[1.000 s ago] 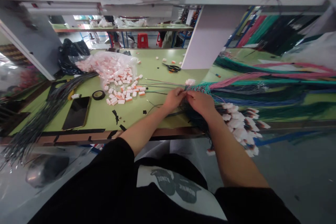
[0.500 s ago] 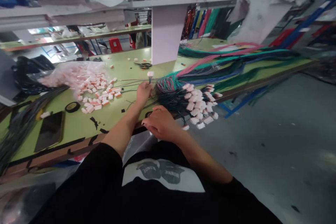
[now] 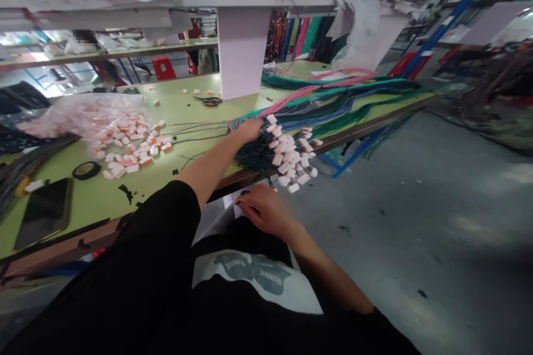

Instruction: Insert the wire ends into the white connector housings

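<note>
My left hand [image 3: 251, 130] reaches over a thick bundle of thin wires [image 3: 254, 160] at the table's front edge. Its fingers are closed on the leads of a white wire connector [image 3: 271, 119], which sticks out just beyond them. Many more white connectors [image 3: 287, 155] cluster at the bundle's ends and hang past the edge. My right hand [image 3: 266, 208] is held low near my body, below the table edge, with fingers curled. Something small and dark shows at its thumb; what it is I cannot make out.
Loose white and orange connectors [image 3: 131, 136] spill from a clear plastic bag [image 3: 87, 113]. Black tape [image 3: 86, 170], a phone [image 3: 44, 213] and scissors [image 3: 208, 101] lie on the green table [image 3: 166, 188]. Coloured wires [image 3: 333, 94] stretch rightward. An upright panel [image 3: 239, 52] supports the shelf [image 3: 308, 4].
My left hand has carried the connector rightward, over to the pile of connectors on the bundle. My right hand has drawn back from the table edge toward my body. The view has turned right.
</note>
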The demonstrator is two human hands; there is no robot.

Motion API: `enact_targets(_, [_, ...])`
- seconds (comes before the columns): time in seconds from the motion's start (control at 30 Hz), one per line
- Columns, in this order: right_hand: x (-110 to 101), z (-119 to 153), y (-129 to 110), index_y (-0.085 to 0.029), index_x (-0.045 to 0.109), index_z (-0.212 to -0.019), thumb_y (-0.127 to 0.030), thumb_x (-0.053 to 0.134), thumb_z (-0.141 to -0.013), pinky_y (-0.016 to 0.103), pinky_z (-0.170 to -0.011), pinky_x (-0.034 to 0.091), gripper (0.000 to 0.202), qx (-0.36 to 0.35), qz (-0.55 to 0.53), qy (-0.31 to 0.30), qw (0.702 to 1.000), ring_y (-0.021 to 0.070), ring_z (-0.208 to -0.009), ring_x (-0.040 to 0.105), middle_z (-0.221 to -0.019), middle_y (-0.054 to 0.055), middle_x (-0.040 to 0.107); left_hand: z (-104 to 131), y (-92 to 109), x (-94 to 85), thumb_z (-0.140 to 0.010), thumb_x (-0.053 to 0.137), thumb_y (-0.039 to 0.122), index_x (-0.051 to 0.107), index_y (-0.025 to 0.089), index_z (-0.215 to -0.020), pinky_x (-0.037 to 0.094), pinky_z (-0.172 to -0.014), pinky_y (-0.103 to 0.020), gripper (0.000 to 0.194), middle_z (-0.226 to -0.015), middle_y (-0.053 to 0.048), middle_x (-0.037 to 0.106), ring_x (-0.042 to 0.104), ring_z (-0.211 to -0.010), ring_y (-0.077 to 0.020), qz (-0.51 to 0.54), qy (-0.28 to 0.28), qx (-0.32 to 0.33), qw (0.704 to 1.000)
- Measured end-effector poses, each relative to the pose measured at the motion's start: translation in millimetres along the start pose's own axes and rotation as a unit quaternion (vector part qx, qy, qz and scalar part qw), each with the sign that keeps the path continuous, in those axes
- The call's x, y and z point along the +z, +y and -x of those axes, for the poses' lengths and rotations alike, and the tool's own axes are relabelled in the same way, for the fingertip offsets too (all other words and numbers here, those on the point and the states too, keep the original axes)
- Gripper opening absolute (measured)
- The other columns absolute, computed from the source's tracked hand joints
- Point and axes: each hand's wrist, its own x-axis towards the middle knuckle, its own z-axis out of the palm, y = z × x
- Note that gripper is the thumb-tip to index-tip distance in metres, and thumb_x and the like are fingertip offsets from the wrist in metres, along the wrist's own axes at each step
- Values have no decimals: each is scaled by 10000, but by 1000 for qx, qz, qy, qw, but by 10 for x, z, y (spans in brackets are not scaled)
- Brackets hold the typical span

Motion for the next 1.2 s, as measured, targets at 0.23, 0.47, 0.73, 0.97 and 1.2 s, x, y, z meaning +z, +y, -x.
enact_targets(0.23, [63, 86, 22, -190, 626, -790, -233, 358, -894, 282, -661, 328, 290, 12, -12, 0, 1000, 141, -668, 517, -689, 39, 635, 33, -102, 8, -637, 580, 67, 476, 148, -442, 415, -527, -245, 235, -391, 2, 464, 487, -439, -120, 40, 17, -86, 995])
enact_targets(0.47, [120, 105, -6, -187, 620, -777, -240, 356, -899, 272, -651, 324, 295, 6, -16, -9, 1000, 134, -663, 517, -663, 34, 618, -27, -101, 166, -591, 508, -43, 386, 167, -392, 433, -775, -273, 314, -503, -61, 517, 600, -851, -228, -17, 61, -56, 996])
enact_targets(0.73, [134, 126, -40, -189, 637, -854, -251, 352, -902, 278, -668, 349, 296, 13, -32, 13, 999, 143, -678, 522, -693, 41, 631, -13, 76, -2, -554, 481, -102, 570, 115, -559, 448, -721, -279, 235, -416, -1, 453, 611, -672, -206, -55, -22, -64, 996])
enact_targets(0.97, [206, 89, 4, -188, 647, -1018, -266, 381, -898, 299, -684, 359, 302, 6, -40, 25, 999, 156, -669, 532, -665, 40, 619, 103, 61, -332, -658, 489, 16, 665, 87, -763, 443, -656, -261, 218, -551, -26, 569, 552, -505, -142, -109, -12, 38, 993])
enact_targets(1.2, [225, -259, -133, -208, 531, -1232, -194, 411, -888, 297, -715, 308, 365, -12, 17, -73, 997, 152, -775, 565, -856, 51, 677, 604, 5, -1120, -704, 541, 52, 666, 54, -864, 458, -660, -281, 204, -627, -42, 569, 562, -565, -113, -46, 34, 44, 997])
